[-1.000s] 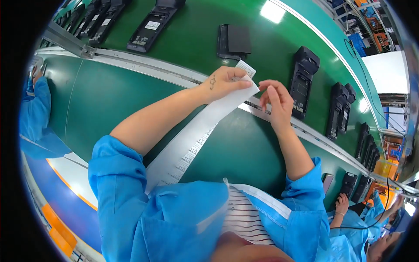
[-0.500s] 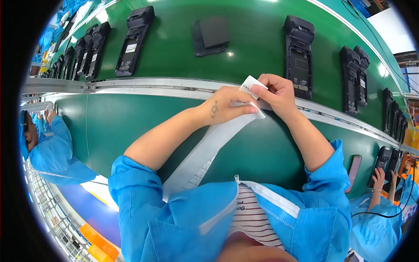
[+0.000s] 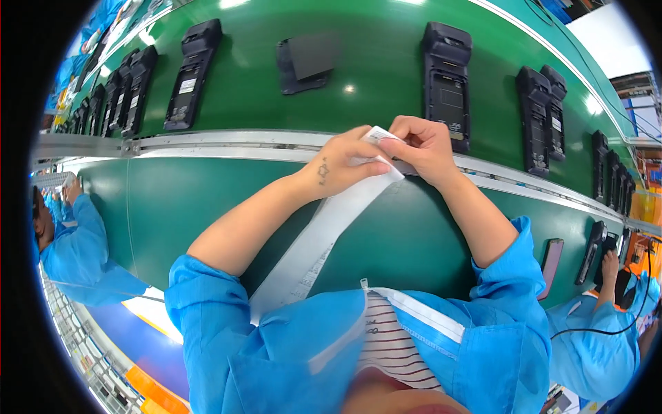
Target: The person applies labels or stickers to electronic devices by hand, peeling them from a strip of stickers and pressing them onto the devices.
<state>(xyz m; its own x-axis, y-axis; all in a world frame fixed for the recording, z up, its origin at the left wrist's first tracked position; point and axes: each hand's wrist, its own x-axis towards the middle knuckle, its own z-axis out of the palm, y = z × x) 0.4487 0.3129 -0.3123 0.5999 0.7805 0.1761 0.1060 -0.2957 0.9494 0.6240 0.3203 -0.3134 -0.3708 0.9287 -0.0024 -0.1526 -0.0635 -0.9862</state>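
A long white strip of printed labels (image 3: 338, 219) runs from my lap up to my hands above the table's far edge. My left hand (image 3: 339, 164) is closed round its upper part, the thumb pressing the strip near a fold. With thumb and forefinger together, my right hand (image 3: 424, 148) pinches the strip's short upper end, a small printed label (image 3: 378, 134). Just beyond my right hand, a black handheld terminal (image 3: 447, 90) lies with its open back compartment up on the green belt (image 3: 379, 62). Neither hand touches it.
Black flat covers (image 3: 310, 62) lie stacked on the belt. Another terminal (image 3: 193, 74) and several more stand in rows at both sides. A metal rail (image 3: 227, 141) divides belt from table. A phone (image 3: 551, 268) lies right, near a co-worker's hand (image 3: 609, 270). Another co-worker (image 3: 83, 252) sits left.
The belt items, rail and my hands all appear slightly further left. My grip on the strip looks the same. At right, the co-worker's hand has come off the nearest terminal.
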